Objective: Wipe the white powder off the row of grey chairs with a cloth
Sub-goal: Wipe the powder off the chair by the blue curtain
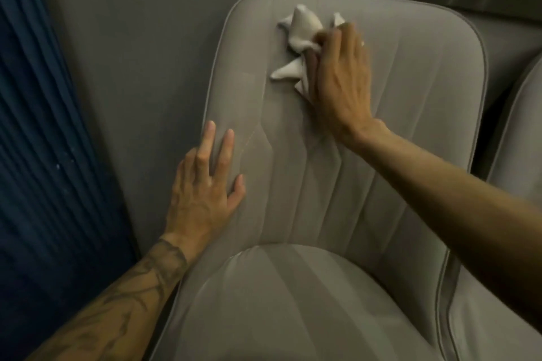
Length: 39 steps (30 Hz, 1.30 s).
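Observation:
A grey padded chair (396, 155) fills the middle of the view, its backrest running away from me and its seat cushion (278, 302) nearest. My right hand (340, 76) presses a crumpled white cloth (302, 29) flat against the upper backrest; cloth corners stick out past the fingers. My left hand (205, 182) rests with fingers straight on the backrest's left edge, holding nothing. I cannot make out white powder on the fabric in this dim light.
A second grey chair (516, 132) shows at the right edge. A grey wall (132, 53) lies behind and left of the chair. A dark blue pleated curtain (38, 155) hangs at far left.

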Each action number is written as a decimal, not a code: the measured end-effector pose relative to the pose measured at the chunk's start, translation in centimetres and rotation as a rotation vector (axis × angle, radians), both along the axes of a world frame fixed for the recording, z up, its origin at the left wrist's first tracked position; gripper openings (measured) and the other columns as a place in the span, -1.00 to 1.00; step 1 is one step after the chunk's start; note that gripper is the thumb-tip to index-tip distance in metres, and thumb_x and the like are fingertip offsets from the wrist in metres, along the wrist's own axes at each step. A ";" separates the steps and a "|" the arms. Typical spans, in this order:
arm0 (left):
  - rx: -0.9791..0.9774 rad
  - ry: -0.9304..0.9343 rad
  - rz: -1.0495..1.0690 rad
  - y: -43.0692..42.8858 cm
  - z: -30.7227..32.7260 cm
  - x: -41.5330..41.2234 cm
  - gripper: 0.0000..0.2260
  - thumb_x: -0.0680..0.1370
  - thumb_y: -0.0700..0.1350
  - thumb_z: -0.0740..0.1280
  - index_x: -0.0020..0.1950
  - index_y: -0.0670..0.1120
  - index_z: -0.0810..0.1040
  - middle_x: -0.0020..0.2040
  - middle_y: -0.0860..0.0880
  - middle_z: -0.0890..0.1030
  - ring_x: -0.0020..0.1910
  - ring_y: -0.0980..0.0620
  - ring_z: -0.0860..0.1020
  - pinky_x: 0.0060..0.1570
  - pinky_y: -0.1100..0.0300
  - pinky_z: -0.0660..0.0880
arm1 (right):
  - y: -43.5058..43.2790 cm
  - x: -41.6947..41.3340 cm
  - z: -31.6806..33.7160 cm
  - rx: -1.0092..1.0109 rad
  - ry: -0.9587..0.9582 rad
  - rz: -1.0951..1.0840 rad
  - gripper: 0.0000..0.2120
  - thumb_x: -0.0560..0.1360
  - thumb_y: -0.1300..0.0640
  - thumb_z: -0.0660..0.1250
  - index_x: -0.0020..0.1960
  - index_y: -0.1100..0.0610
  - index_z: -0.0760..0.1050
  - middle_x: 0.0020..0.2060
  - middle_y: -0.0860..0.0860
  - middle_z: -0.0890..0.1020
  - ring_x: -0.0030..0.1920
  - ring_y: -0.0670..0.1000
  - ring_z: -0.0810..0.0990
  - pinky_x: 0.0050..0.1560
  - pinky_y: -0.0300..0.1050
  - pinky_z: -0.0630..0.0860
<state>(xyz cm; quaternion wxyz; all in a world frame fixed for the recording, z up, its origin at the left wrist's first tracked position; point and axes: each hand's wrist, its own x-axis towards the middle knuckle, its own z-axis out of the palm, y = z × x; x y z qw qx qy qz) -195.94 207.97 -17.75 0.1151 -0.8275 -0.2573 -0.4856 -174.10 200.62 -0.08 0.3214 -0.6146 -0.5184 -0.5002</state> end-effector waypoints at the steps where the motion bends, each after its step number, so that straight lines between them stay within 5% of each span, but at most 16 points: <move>1: -0.001 0.003 0.000 0.0 0.0 0.0 -0.38 0.68 0.03 0.23 0.69 -0.13 0.14 0.65 -0.27 0.14 0.30 -0.32 0.48 0.29 -0.19 0.49 | 0.2 -0.2 -0.2 0.035 0.045 -0.019 -0.77 0.67 0.04 0.16 0.11 0.19 0.46 0.06 0.22 0.52 0.01 0.21 0.47 0.09 0.06 0.35; 5: -0.008 0.015 -0.004 0.1 -0.1 0.0 -0.38 0.68 0.04 0.22 0.69 -0.13 0.15 0.65 -0.27 0.15 0.30 -0.33 0.49 0.31 -0.20 0.48 | -0.6 -2.4 -10.5 -0.057 0.032 0.087 -0.81 0.63 0.12 0.22 0.19 0.18 0.39 0.05 0.20 0.45 0.02 0.20 0.43 0.12 0.11 0.36; 9: -0.012 0.014 -0.017 -0.1 0.1 0.0 -0.42 0.72 0.04 0.18 0.69 -0.16 0.14 0.65 -0.28 0.14 0.28 -0.31 0.48 0.30 -0.18 0.47 | -3.6 -3.6 -21.1 -0.405 -0.123 0.182 -0.71 0.55 0.14 0.36 0.22 0.18 0.42 0.09 0.13 0.43 0.00 0.22 0.53 0.05 0.13 0.42; 13: -0.005 0.002 -0.012 0.0 -0.1 0.1 -0.44 0.73 0.02 0.18 0.68 -0.15 0.15 0.65 -0.28 0.14 0.29 -0.32 0.48 0.28 -0.19 0.49 | -3.1 -3.0 -17.5 -0.383 -0.151 0.222 -0.76 0.57 0.14 0.33 0.19 0.15 0.39 0.03 0.16 0.55 -0.02 0.19 0.49 0.05 0.09 0.35; 18: 0.000 0.002 -0.018 0.1 -0.1 0.1 -0.47 0.73 -0.02 0.16 0.68 -0.16 0.17 0.64 -0.30 0.16 0.28 -0.33 0.49 0.27 -0.21 0.49 | -1.5 -3.7 -14.7 -0.062 0.206 0.124 -0.78 0.61 0.12 0.30 0.21 0.15 0.37 0.05 0.18 0.51 0.05 0.18 0.44 0.17 0.09 0.36; 20: -0.009 -0.004 -0.030 0.2 -0.1 0.1 -0.48 0.75 -0.02 0.13 0.68 -0.16 0.17 0.64 -0.29 0.16 0.28 -0.32 0.49 0.27 -0.20 0.50 | -2.5 -4.9 -19.6 -0.220 0.146 0.163 -0.71 0.59 0.14 0.33 0.26 0.18 0.36 0.11 0.20 0.48 0.09 0.21 0.45 0.16 0.11 0.36; 24: -0.007 -0.014 -0.036 0.1 0.1 0.1 -0.50 0.75 -0.04 0.13 0.68 -0.16 0.17 0.64 -0.29 0.17 0.25 -0.30 0.48 0.25 -0.17 0.51 | -5.1 -4.7 -24.5 -0.764 -0.322 0.320 -0.86 0.65 0.14 0.21 0.15 0.16 0.45 0.05 0.13 0.54 -0.01 0.19 0.54 0.05 0.07 0.40; 27: -0.013 -0.022 -0.038 0.0 -0.1 0.1 -0.49 0.75 -0.04 0.14 0.68 -0.15 0.17 0.64 -0.27 0.16 0.25 -0.31 0.49 0.25 -0.18 0.51 | -3.8 -3.2 -20.7 -0.647 -0.322 0.331 -0.80 0.64 0.11 0.20 0.20 0.18 0.41 0.06 0.14 0.55 -0.03 0.18 0.53 0.04 0.11 0.45; 31: -0.024 -0.027 -0.044 0.1 0.0 0.2 -0.50 0.75 -0.04 0.13 0.68 -0.15 0.18 0.64 -0.26 0.14 0.25 -0.29 0.50 0.23 -0.16 0.53 | -2.8 -4.4 -19.6 -0.291 0.055 0.238 -0.79 0.63 0.11 0.24 0.23 0.16 0.40 0.12 0.10 0.44 0.07 0.16 0.49 0.18 0.11 0.40; 36: -0.042 -0.001 -0.049 -0.1 0.2 -0.1 -0.48 0.74 -0.06 0.14 0.69 -0.13 0.13 0.66 -0.22 0.07 0.23 -0.29 0.49 0.21 -0.19 0.53 | -4.8 -5.7 -24.3 -0.630 -0.159 0.268 -0.85 0.63 0.13 0.27 0.14 0.18 0.50 0.03 0.11 0.53 0.01 0.19 0.54 0.07 0.06 0.38; 39: -0.106 0.002 -0.090 -0.5 0.3 -0.6 -0.47 0.74 -0.04 0.14 0.69 -0.12 0.13 0.67 -0.21 0.07 0.30 -0.28 0.48 0.28 -0.19 0.48 | -4.3 -4.1 -20.1 -0.516 -0.127 0.251 -0.78 0.63 0.11 0.18 0.18 0.21 0.46 0.01 0.19 0.55 -0.01 0.20 0.50 0.10 0.07 0.35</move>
